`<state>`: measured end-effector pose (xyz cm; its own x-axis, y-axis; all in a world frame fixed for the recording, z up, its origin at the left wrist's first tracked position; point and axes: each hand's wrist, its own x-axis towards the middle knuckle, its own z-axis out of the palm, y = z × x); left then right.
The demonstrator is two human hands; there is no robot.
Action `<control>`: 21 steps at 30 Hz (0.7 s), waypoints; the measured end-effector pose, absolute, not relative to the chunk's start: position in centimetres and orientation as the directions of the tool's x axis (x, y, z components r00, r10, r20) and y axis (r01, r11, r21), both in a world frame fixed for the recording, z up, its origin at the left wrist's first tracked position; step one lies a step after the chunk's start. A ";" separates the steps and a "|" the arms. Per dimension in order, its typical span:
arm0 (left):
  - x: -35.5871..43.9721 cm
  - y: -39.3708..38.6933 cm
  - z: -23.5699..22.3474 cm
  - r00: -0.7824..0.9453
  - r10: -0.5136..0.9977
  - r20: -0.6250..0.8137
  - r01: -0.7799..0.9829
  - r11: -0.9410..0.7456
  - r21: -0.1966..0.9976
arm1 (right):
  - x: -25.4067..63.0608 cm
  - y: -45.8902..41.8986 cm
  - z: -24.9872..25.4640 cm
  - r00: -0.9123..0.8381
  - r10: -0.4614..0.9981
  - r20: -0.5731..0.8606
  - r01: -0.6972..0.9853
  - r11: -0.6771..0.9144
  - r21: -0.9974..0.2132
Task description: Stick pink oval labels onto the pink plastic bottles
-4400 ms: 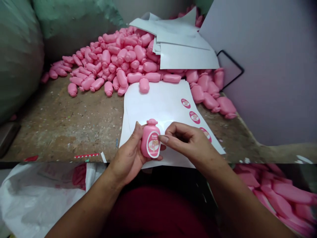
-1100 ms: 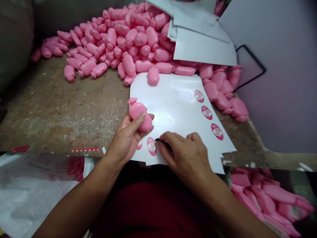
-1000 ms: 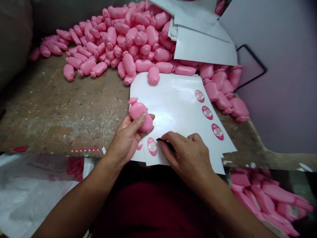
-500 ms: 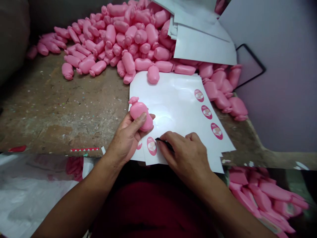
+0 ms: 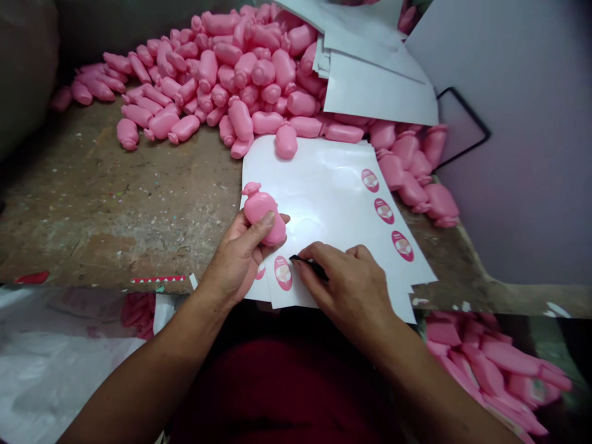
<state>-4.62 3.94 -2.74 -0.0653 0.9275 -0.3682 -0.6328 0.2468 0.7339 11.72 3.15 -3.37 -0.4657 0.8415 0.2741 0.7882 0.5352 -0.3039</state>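
Note:
My left hand (image 5: 238,256) is closed around a small pink plastic bottle (image 5: 263,209), held tilted with its cap pointing up and left over a white sticker sheet (image 5: 324,203). My right hand (image 5: 346,287) pinches a thin black tool (image 5: 308,265) whose tip touches the edge of an oval pink label (image 5: 283,272) near the sheet's front edge. Three more oval labels (image 5: 383,210) run down the sheet's right side.
A big heap of unlabelled pink bottles (image 5: 231,68) covers the back of the worn wooden table (image 5: 115,203). Loose white sheets (image 5: 374,80) lie on the heap at the back right. More pink bottles (image 5: 490,364) sit low at the right. A white bag (image 5: 60,364) lies low at the left.
Since 4.4 s ago, the labelled bottle has gone; my left hand holds a bottle showing no label, and my right hand has dropped to the sheet with the black tool. Over the last second, hardly anything moved.

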 end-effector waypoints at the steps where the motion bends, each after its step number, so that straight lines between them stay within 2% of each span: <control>1: -4.6 4.0 -2.7 -0.063 0.927 -0.369 -0.634 0.248 0.733 | 11.7 3.1 -3.4 -0.468 0.841 0.272 0.788 0.536 -0.302; 7: -4.6 4.0 -2.9 -0.059 0.935 -0.350 -0.650 0.230 0.725 | 11.7 3.2 -3.6 -0.485 0.826 0.287 0.786 0.556 -0.270; 13: -4.6 3.9 -3.1 -0.052 0.934 -0.353 -0.647 0.238 0.725 | 11.2 3.3 -3.6 -0.485 0.827 0.285 0.780 0.556 -0.288; 21: -4.7 4.0 -2.7 -0.064 0.921 -0.384 -0.677 0.243 0.695 | 11.6 4.0 -3.2 -0.500 0.847 0.182 0.721 0.523 -0.454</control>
<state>-4.70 4.05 -2.72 -0.0639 0.9213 -0.3835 -0.6765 0.2425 0.6953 11.62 4.02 -3.17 -0.5002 0.8467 0.1815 0.7212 0.5234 -0.4538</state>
